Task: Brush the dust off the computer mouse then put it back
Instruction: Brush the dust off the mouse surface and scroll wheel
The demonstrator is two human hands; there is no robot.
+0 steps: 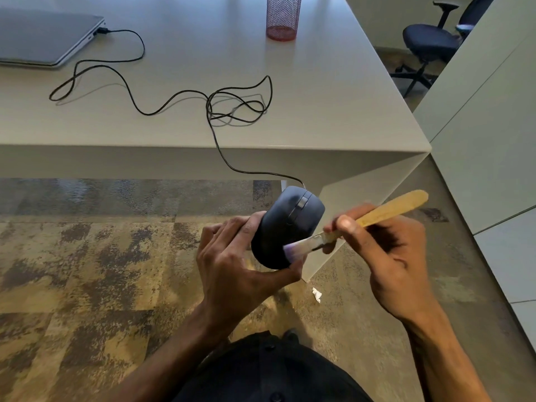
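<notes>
Two hands are seen below the desk's [290,82] near edge, over the patterned floor [87,271]. The mouse [287,224] is held off the desk by the left hand [232,265], with fingers curled against its left side and the thumb pressed under its rear end; its wheel end is pointed up and away. The brush [362,220] is pinched by its wooden handle between the thumb and fingers of the right hand [391,256]. Pale bristles are laid against the lower right side of the mouse, just above the left thumb.

A black cable [174,100] is run from the mouse up over the desk edge, through a loose tangle on the desktop, to a closed laptop [43,36] at the far left. A red mesh cup [282,17] is stood upright farther back on the desk. A small white scrap [317,294] is seen on the floor by the desk's side panel. An office chair [429,42] is visible beyond the desk, at the upper right.
</notes>
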